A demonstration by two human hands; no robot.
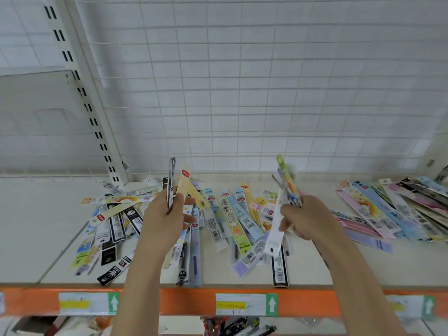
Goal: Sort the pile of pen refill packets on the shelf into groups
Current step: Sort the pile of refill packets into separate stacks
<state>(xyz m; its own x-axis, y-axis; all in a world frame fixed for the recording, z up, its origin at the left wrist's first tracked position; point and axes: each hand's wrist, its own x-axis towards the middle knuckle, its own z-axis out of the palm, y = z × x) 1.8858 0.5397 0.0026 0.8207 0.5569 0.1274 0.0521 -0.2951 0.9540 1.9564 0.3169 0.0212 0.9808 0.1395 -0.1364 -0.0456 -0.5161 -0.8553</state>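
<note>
1. One cream shelf (36,226) with an orange front strip (184,302) bearing three price labels (246,304).
2. One loose pile of refill packets (225,221) mid-shelf, too many to count; a second group (397,209) lies right.
3. Left hand (164,219) grips two packets, black (171,183) and yellow (183,183).
4. Right hand (305,217) clutches a small bunch (286,187), number unclear.

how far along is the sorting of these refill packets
Partly done, at a guess. A fanned group of packets lies apart at the shelf's right end. In hand: the left hand holds a black packet and a yellow one, and the right hand grips a mixed bunch. Left: the central pile and the scattered packets at left remain jumbled.
</note>
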